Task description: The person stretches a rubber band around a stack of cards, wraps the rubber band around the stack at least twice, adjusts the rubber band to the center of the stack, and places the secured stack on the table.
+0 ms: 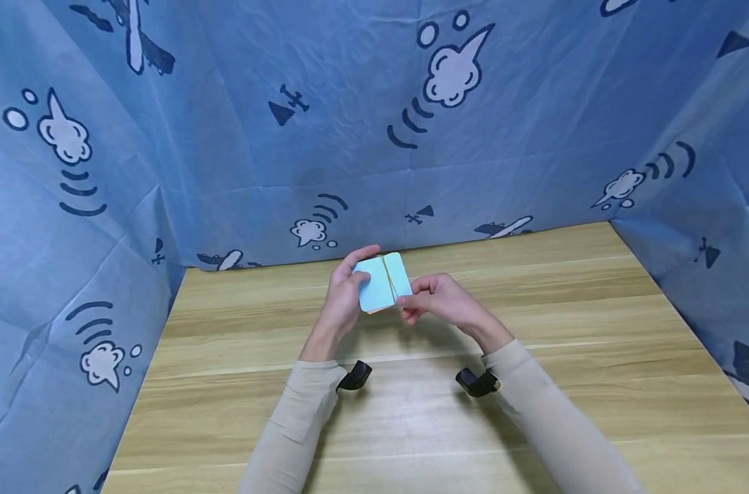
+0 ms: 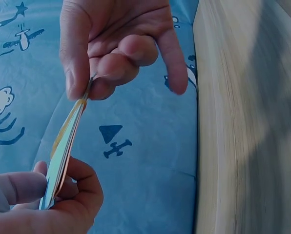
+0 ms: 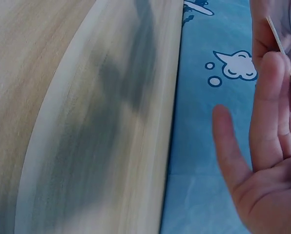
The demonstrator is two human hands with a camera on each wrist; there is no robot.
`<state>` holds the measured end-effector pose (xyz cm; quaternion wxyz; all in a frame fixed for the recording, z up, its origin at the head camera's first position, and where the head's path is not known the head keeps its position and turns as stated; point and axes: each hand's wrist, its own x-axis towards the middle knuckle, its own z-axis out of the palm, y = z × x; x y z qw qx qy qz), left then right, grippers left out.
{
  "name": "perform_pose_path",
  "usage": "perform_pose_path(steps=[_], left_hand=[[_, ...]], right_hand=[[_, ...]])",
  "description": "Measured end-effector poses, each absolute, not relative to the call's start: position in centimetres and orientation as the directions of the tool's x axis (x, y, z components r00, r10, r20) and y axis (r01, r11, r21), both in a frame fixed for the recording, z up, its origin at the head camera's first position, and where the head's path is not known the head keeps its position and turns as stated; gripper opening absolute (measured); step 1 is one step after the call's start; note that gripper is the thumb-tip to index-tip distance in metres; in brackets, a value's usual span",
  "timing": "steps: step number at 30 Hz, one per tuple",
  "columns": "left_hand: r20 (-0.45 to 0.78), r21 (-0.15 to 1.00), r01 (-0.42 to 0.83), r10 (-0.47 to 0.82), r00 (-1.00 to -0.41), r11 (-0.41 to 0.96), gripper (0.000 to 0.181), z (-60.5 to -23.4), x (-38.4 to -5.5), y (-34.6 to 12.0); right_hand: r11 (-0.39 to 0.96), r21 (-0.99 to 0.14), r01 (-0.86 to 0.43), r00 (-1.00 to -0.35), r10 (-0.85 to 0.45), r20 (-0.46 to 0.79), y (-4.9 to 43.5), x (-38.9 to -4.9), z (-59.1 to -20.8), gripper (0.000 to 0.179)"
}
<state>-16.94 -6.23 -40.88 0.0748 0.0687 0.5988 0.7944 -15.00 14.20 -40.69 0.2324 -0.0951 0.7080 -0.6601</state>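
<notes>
A thin stack of pale blue cards (image 1: 374, 291) is held up over the table between both hands, with an orange layer peeking out at its lower edge. A yellowish rubber band (image 1: 389, 278) runs round the stack, its strands spreading apart towards the near edge. My left hand (image 1: 342, 295) grips the left side, thumb on the top face and fingers behind. At the lower right corner, my right hand (image 1: 442, 298) pinches the stack's edge by the band between thumb and fingers. Edge-on in the left wrist view, the cards (image 2: 62, 151) show several layers.
The wooden table (image 1: 226, 384) lies below the hands. Blue printed cloth (image 1: 349, 158) hangs along its back and both sides, close behind the hands. A black wrist mount sits on the left sleeve (image 1: 355, 376) and another on the right sleeve (image 1: 476, 383).
</notes>
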Motion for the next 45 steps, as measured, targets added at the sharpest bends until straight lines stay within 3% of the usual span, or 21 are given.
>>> perform_pose_path(steps=[34, 45], left_hand=[[0.014, 0.964, -0.029, 0.159, -0.987, -0.265, 0.038, -40.9, -17.0, -5.3], [0.029, 0.944, -0.055, 0.248, -0.968, -0.325, 0.047, -40.8, -17.2, -5.3]], right_hand=[[0.076, -0.982, 0.173, -0.897, -0.4, -0.189, 13.0, -15.0, -40.8, 0.016], [0.145, -0.975, 0.167, -0.891, -0.402, -0.212, 13.3, -15.0, -41.3, 0.02]])
